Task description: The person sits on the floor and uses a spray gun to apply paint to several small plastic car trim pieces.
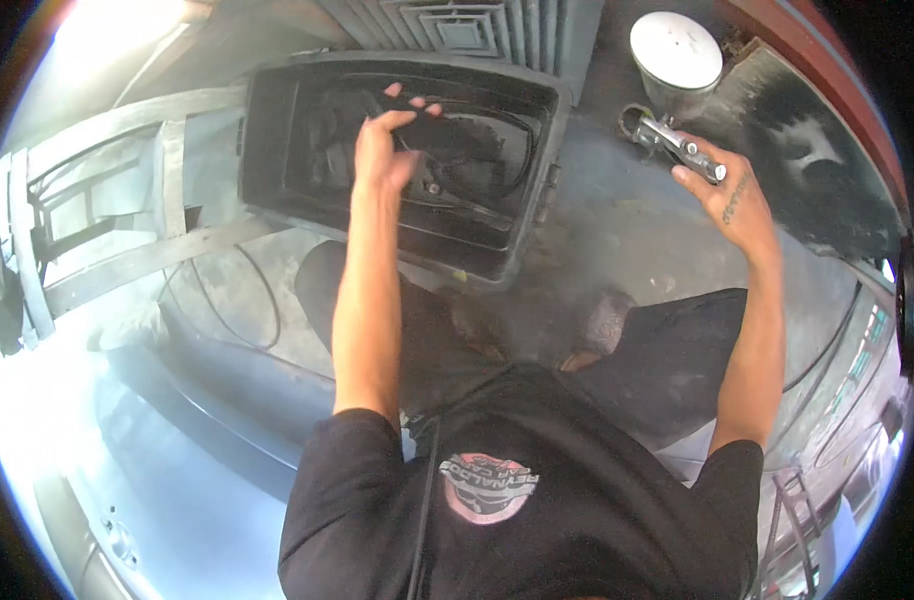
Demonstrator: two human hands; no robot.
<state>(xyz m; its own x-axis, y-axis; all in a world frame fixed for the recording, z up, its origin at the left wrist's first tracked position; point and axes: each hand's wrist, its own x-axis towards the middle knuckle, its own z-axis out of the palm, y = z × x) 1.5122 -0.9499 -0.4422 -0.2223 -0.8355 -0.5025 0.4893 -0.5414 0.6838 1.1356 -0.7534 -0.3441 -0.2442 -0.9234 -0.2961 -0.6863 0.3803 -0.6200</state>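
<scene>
My right hand (pixel 732 195) is wrapped round a silver spray gun (pixel 682 150), with its front end toward the left and its knobs near my thumb. Just beyond the gun body is a cup with a round white lid (pixel 675 48), which seems joined to the gun. Over a black plastic tub (pixel 285 130), my left hand (pixel 379 155) is raised with bent fingers apart and nothing seen in it. Inside the tub lie a dark cable or hose (pixel 530 150) and other dark items, hard to make out.
A pale frame of bars (pixel 137 265) stands at the left. Below it spreads a light blue car panel (pixel 207 450). Behind the tub rises a grey slatted panel (pixel 462 35). A dark, stained board (pixel 817 150) lies at the right. A thin hose (pixel 272 300) loops near my left leg.
</scene>
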